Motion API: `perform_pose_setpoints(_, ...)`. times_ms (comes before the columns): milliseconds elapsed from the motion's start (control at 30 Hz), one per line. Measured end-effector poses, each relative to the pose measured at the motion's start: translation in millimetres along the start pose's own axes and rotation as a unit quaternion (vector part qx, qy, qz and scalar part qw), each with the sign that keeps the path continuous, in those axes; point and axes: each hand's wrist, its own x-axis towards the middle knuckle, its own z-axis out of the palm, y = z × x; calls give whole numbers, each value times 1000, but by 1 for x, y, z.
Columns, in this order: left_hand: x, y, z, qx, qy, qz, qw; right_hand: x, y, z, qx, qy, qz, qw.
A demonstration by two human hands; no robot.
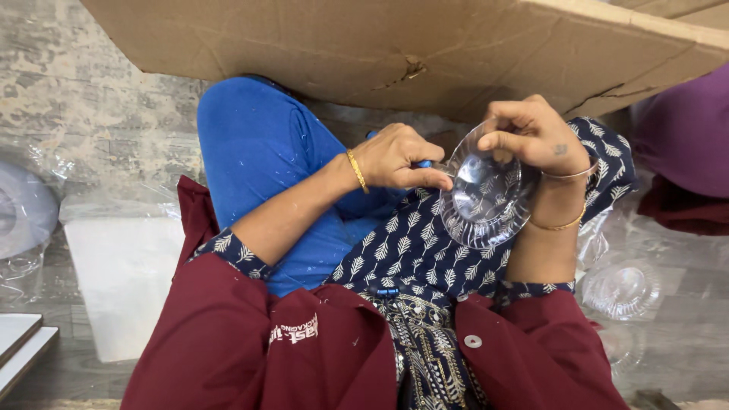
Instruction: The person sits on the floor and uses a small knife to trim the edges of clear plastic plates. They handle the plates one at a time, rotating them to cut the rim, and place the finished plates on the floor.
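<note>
I see a grey stone floor [68,99] with pale worn patches at ten o'clock. A big brown cardboard sheet [395,45] fills the top, at twelve o'clock. It has a small tear near its middle. At nine o'clock, crinkly clear plastic wrap [45,171] lies on the floor. Just beside it stands a white block [125,285]. At eight o'clock I see the edge of flat white boards [19,342]. At two o'clock there is purple cloth [687,129]. The light is soft and even.

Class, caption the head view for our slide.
Right hand holds clear ribbed plastic bowl; left hand works blue-handled tool at its rim.
</note>
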Motion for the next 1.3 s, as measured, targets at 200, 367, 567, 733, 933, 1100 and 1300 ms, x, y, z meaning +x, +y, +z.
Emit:
perform_pose_setpoints(200,6,0,-8,-32,50,-2,998,2,-7,-1,-10,15,-2,1000)
perform_pose_setpoints(367,11,3,-10,-11,24,-19,999,-2,-15,-4,-12,19,-2,1000)
perform_pose_setpoints(567,11,-1,-7,-18,-8,-80,997,-7,-20,-3,17,65,-17,998)
perform_pose_setpoints(733,15,-1,-9,-203,113,-210,950,-13,-21,-6,1,124,-37,992)
perform_pose_setpoints(933,19,2,1,-226,209,-166,937,-7,-10,-1,-24,184,-56,981)
perform_pose_setpoints(1100,21,-3,3,-287,420,-112,853,-5,-3,-4,141,171,-61,973)
perform_pose_setpoints(1300,20,-5,0,-215,449,-80,864,-4,-9,-2,155,150,-50,975)
